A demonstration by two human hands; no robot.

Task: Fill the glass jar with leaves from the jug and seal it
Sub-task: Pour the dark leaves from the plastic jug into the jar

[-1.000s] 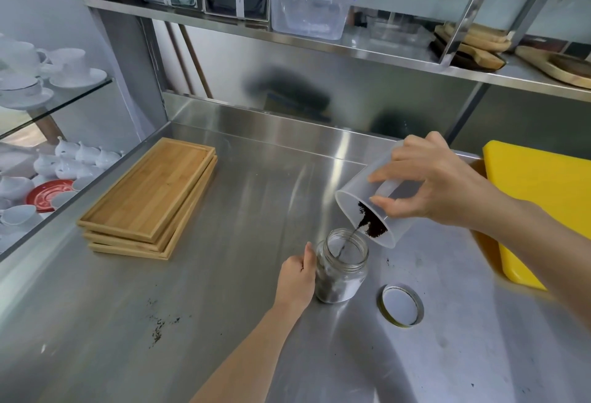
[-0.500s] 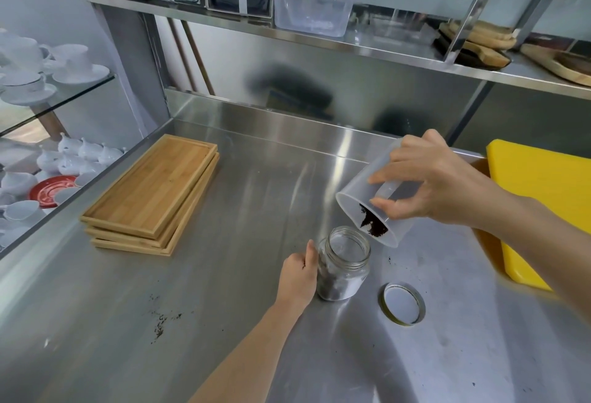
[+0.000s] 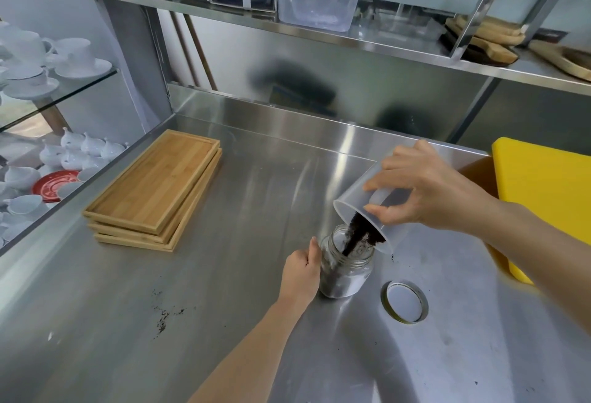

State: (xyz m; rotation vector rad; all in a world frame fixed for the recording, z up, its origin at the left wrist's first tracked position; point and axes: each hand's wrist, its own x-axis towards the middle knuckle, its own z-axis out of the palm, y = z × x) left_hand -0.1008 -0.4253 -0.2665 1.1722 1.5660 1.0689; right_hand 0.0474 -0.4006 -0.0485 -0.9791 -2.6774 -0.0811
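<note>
the right hand [image 3: 425, 191] grips a translucent plastic jug [image 3: 367, 207] around its body, fingers over the top and thumb beneath. the jug is tipped steeply, its long axis slanting from upper right down to lower left, with the open mouth pointing down-left at the glass jar [image 3: 347, 262]. a dark stream of loose leaves [image 3: 359, 236] runs from the jug's lower lip into the jar's mouth, and a few specks fall just to the right of the jar.

the jar stands upright on the steel counter [image 3: 256, 211], directly below the right hand and touching the left hand [image 3: 302, 270], which is curled around the jar's left side. the jar is clear with a threaded neck, and dark leaves fill part of its lower body.

the jar's round lid [image 3: 404, 302] lies flat on the counter, inner side up, just right of the jar and below the right forearm. scattered leaf crumbs [image 3: 163, 319] lie on the counter well to the left of the left forearm.
</note>
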